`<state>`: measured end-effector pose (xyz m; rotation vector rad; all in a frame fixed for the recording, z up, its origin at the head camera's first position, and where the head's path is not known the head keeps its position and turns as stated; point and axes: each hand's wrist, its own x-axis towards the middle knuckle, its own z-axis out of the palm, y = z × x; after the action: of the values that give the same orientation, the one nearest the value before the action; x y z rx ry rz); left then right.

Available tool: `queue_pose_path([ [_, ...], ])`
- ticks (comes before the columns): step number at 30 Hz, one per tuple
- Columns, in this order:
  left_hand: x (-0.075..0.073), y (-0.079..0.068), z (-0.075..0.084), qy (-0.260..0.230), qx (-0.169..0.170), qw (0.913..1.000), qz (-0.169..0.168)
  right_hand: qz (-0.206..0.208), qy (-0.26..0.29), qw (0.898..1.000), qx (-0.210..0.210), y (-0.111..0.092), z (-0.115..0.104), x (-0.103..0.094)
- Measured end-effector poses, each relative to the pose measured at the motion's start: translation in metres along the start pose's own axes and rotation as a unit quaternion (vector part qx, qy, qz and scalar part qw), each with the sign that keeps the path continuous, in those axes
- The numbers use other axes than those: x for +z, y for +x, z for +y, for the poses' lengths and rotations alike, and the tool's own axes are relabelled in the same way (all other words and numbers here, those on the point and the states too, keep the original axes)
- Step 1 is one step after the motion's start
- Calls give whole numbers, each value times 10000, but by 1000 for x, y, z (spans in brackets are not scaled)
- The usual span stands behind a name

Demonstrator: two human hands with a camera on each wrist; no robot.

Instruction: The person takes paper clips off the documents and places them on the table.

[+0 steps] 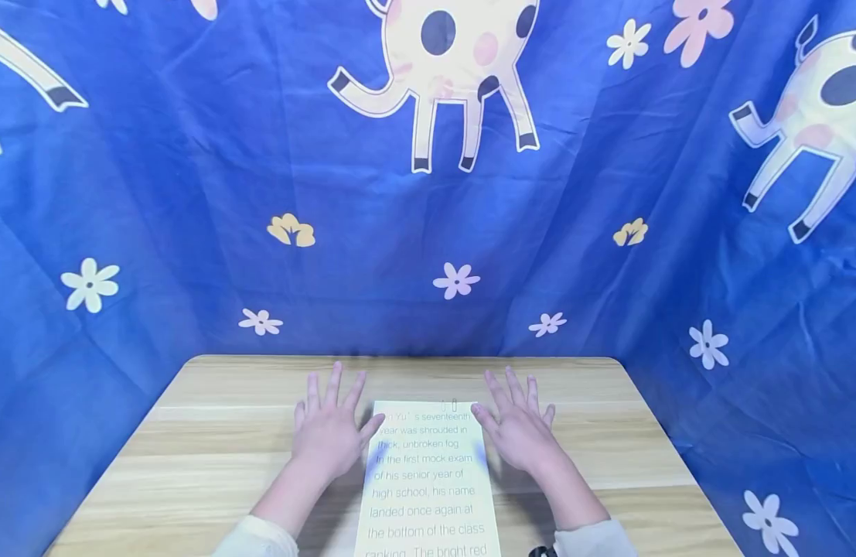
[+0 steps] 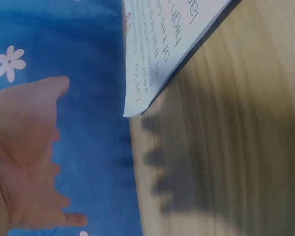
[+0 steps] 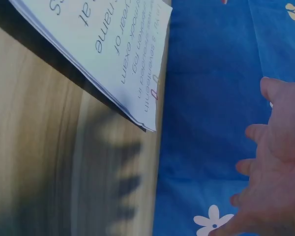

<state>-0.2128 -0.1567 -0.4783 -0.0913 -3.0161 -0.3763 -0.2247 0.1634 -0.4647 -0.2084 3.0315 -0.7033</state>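
A stack of printed paper sheets [image 1: 428, 480] lies on the wooden table, with large English text facing up. Two paper clips [image 3: 155, 89] sit along its top edge. My left hand [image 1: 328, 437] is spread out on the left of the sheets, its thumb overlapping their upper left corner in the head view. On the other side my right hand [image 1: 521, 433] is spread likewise, its thumb overlapping the upper right corner. Both wrist views show the hands raised above the tabletop, casting finger shadows on it. Neither hand holds anything.
The light wood table [image 1: 212, 441] has rounded far corners. A blue curtain [image 1: 372, 255] printed with cows and flowers rises behind it and along both sides. A dark band [image 1: 541, 551] shows by the right sleeve cuff.
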Motion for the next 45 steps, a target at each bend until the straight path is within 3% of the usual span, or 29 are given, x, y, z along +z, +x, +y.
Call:
queue_pose_path([
  [9,4,15,1,-282,-110,9985,-448,59,-13,9999,-92,8,10,-6],
  [13,12,28,2,-860,-201,9932,-761,-91,478,9985,-261,12,12,-7],
  [17,23,40,0,-1572,-301,9822,-982,-369,1031,9933,-361,17,14,-5],
  [24,41,52,-4,-2307,-267,9676,-990,-544,1713,9833,-281,20,18,7],
  [30,44,52,-4,-2891,-397,9513,-996,-679,2217,9727,-116,22,23,20],
  [34,48,50,-6,-3239,-362,9407,-938,-669,2295,9709,-148,26,25,30],
  [41,56,49,-14,-3192,-34,9442,-813,-460,2541,9658,-235,41,30,43],
  [45,57,50,-21,-3391,-53,9361,-933,-413,2872,9568,-216,51,32,48],
])
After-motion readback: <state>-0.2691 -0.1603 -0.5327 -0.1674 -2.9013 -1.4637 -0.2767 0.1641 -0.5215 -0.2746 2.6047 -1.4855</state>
